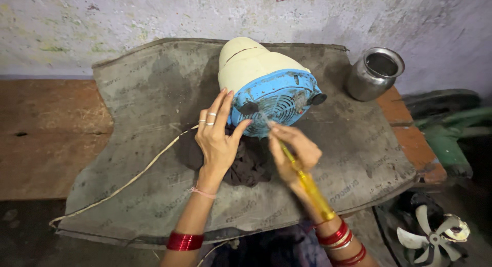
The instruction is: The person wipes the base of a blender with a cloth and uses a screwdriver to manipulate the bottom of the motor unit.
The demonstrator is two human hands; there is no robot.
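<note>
The appliance [264, 85], a cream-bodied unit with a round blue grilled base, lies on its side on a grey mat [154, 93]. Its long axis runs from the cream dome, pointing up toward the wall [102, 21], down to the blue base, which faces the person. It sits directly ahead of both hands, close in front of them.

The left hand [218, 139] is spread wide, fingers extended and flat against the left rim of the blue base, thumb reaching toward the grille. It steadies the unit rather than closing round anything. The right hand [294, 149] is closed about a yellow-handled screwdriver [307, 185], pinched near the shaft end; the handle trails back along the wrist, and the tip points up-left at the grille. Whether the tip sits in a screw cannot be told. Both hands are about equally near; only the left rests on it.

A dark cloth [251, 164] lies bunched under the base, between the hands. A pale cord [128, 180] runs from the unit leftward across the mat. A steel pot [374, 72] stands upright at the mat's far right corner, well apart. A loose fan blade [435, 236] lies on the floor at lower right.
</note>
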